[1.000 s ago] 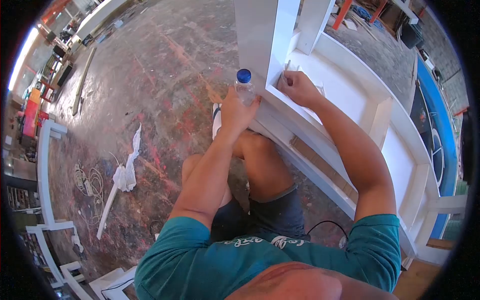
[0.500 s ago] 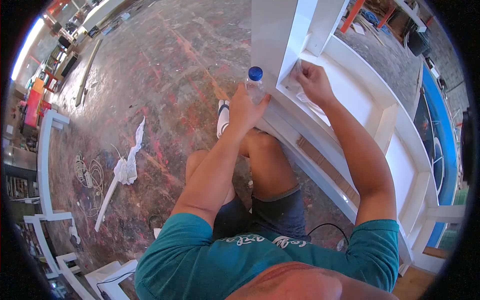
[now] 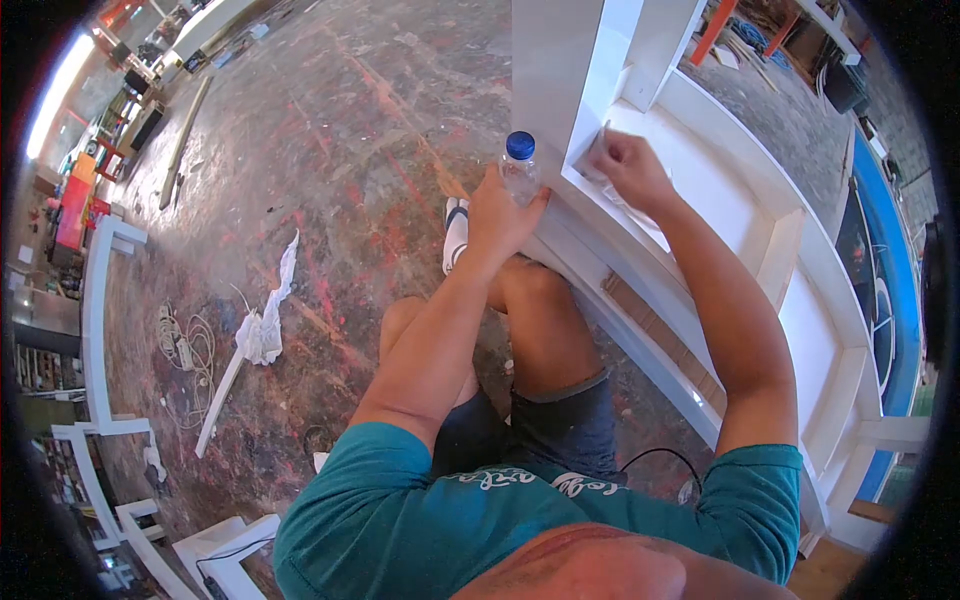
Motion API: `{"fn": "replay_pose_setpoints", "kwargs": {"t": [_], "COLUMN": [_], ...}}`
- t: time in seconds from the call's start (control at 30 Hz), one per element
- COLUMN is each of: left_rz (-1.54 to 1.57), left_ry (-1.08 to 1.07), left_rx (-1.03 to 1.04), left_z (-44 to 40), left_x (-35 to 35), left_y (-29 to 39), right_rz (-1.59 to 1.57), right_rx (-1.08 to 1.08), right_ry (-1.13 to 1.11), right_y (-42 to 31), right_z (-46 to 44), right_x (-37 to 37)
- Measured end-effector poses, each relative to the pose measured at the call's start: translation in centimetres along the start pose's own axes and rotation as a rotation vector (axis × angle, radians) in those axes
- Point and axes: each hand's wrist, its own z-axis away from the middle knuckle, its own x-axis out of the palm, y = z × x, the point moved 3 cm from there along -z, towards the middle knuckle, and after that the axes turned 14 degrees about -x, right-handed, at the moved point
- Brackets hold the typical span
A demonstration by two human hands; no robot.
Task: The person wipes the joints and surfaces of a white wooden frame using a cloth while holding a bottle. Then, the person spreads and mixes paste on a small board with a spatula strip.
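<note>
A clear plastic bottle (image 3: 520, 184) with a blue cap stands upright in my left hand (image 3: 492, 222), whose fingers wrap around it. My right hand (image 3: 636, 172) is closed on a white cloth (image 3: 640, 218), partly hidden beneath the hand and forearm. That hand is inside a white-painted furniture frame (image 3: 775, 250), close to its upper-left inner corner. Motion slightly blurs the right fingers. The bottle is just left of the frame's near side.
On the paint-stained floor (image 3: 370, 200) lie a crumpled white cloth (image 3: 262, 335) by a white strip (image 3: 220, 408) and a tangled cable (image 3: 190, 345). White frame pieces (image 3: 100, 330) line the left. A blue-edged object (image 3: 905, 290) stands beyond the furniture at right.
The whole view has shifted slightly, with the scene sitting a little further right. My right hand has made a small movement in the corner; my left hand keeps its grip on the bottle.
</note>
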Motion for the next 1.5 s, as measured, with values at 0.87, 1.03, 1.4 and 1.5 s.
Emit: {"fn": "replay_pose_setpoints", "kwargs": {"t": [0.87,1.03,1.4,1.5], "left_rz": [0.046,0.172,0.52,0.641], "left_ry": [0.008,-0.024,0.177,-0.943], "left_rx": [0.028,0.025,0.737,0.973], "left_z": [-0.3,0.5,4.3,10.5], "left_x": [0.5,-0.6,-7.7,-9.3], "left_y": [-0.3,1.0,8.9,15.2], "right_rz": [-0.145,-0.156,0.169,0.018], "right_rx": [-0.085,-0.094,-0.05,-0.113], "right_ry": [0.079,0.083,0.023,0.096], "right_y": [-0.4,0.0,-1.3,-1.9], "right_z": [0.2,0.1,0.3,0.3], "right_x": [-0.4,-0.3,-0.6,-1.0]}}
